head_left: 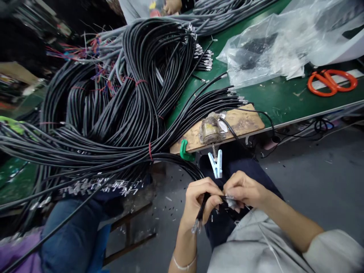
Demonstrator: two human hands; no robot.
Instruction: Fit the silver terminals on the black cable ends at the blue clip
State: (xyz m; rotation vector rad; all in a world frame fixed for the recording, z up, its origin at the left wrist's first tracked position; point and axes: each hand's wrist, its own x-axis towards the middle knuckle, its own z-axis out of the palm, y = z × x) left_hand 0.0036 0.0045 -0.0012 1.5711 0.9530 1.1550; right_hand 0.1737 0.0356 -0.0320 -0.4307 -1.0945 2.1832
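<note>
My left hand point(197, 199) is closed around a black cable point(201, 213) whose metal-tipped end sticks out below the fist. My right hand point(245, 190) is pinched shut on small metal-tipped wire ends point(231, 201) just right of the left hand; the two hands touch at the fingertips over my lap. A pale blue clip point(216, 163) hangs just above them from a wooden board point(241, 123) clamped to the bench edge. A large bundle of black cables point(127, 102) spreads across the bench and droops toward my hands.
Orange scissors point(331, 82) lie on the green bench point(273, 98) at the right, by a crumpled clear plastic bag point(284, 45). A green clamp point(184, 151) grips the board. Another person's hand point(172, 5) shows at the top. A blue-jeaned leg point(74, 235) sits at lower left.
</note>
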